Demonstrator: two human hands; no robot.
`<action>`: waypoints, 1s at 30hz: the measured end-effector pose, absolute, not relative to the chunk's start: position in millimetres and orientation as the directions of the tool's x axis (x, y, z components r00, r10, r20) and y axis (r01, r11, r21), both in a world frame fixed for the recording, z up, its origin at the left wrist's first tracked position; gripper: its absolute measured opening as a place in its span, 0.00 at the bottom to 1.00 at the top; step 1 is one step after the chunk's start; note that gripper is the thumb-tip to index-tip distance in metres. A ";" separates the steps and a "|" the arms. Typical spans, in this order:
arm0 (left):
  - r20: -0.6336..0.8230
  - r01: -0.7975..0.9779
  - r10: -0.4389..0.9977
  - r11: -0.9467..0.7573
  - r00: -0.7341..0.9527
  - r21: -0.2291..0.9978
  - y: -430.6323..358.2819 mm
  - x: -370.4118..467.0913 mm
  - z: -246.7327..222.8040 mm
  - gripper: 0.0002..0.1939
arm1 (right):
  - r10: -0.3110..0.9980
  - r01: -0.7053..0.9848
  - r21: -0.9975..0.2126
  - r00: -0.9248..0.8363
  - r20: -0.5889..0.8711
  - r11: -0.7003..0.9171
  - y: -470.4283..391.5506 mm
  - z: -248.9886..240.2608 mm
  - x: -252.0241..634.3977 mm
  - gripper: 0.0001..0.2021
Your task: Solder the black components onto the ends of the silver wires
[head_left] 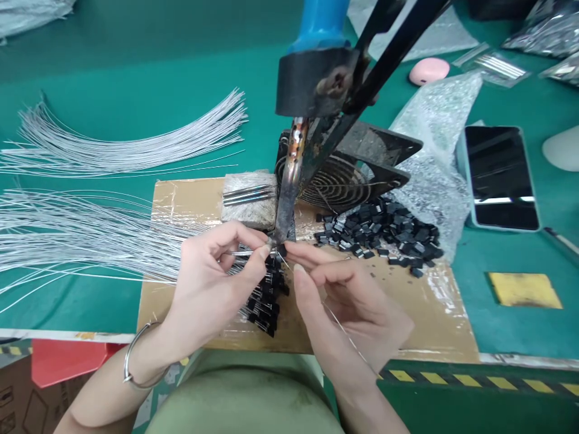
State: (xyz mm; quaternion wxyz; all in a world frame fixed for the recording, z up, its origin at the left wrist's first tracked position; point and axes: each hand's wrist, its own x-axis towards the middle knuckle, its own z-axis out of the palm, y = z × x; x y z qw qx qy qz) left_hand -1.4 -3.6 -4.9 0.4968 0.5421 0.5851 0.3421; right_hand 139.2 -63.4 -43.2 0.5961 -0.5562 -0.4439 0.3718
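Note:
A soldering iron (pixel 291 175) with a blue handle is clamped upright, its tip pointing down between my hands. My left hand (pixel 221 271) is closed in a pinch right beside the tip, on what looks like a wire end; the fingertips hide most of it. A small black connector (pixel 281 249) sits just right of that pinch, at the iron's tip. My right hand (pixel 348 295) is closed on a thin strand of solder wire (pixel 346 333), which runs across the palm and points up toward the connector. Below the tip lies a pile of wires with black connectors (pixel 266 301) attached.
Loose black connectors (pixel 384 232) are heaped on the cardboard (pixel 420 319). White wire bundles (pixel 136 135) lie at left. Behind the iron are a fan (pixel 344 181) and a wrapped block (pixel 248 211). A phone (pixel 501 178) and yellow sponge (pixel 525 290) are at right.

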 end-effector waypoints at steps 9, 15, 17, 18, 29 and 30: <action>-0.199 0.302 0.977 0.165 0.082 0.939 -3.8 0.1 -3.3 0.06 | 0.924 0.207 -0.968 0.322 0.204 0.141 -64.3 -44.9 138.7 0.10; -0.192 0.315 0.977 0.153 0.097 0.937 -4.2 -0.6 -4.1 0.05 | 0.920 0.258 -0.958 0.330 0.213 0.129 -66.1 -45.7 137.0 0.09; -0.193 0.320 0.976 0.152 0.100 0.935 -4.2 -1.0 -3.9 0.06 | 0.916 0.261 -0.957 0.340 0.212 0.125 -66.9 -45.9 136.0 0.08; -0.194 0.322 0.976 0.153 0.101 0.934 -4.4 -1.2 -3.7 0.06 | 0.915 0.260 -0.958 0.343 0.211 0.124 -67.1 -45.9 135.6 0.08; -0.171 0.320 0.981 0.133 0.092 0.938 -5.3 -0.7 -3.8 0.06 | 0.914 0.245 -0.960 0.343 0.217 0.136 -68.7 -48.4 135.6 0.08; -0.169 0.317 0.981 0.132 0.093 0.939 -5.4 -0.8 -4.0 0.06 | 0.914 0.244 -0.960 0.344 0.216 0.135 -69.0 -49.1 135.5 0.08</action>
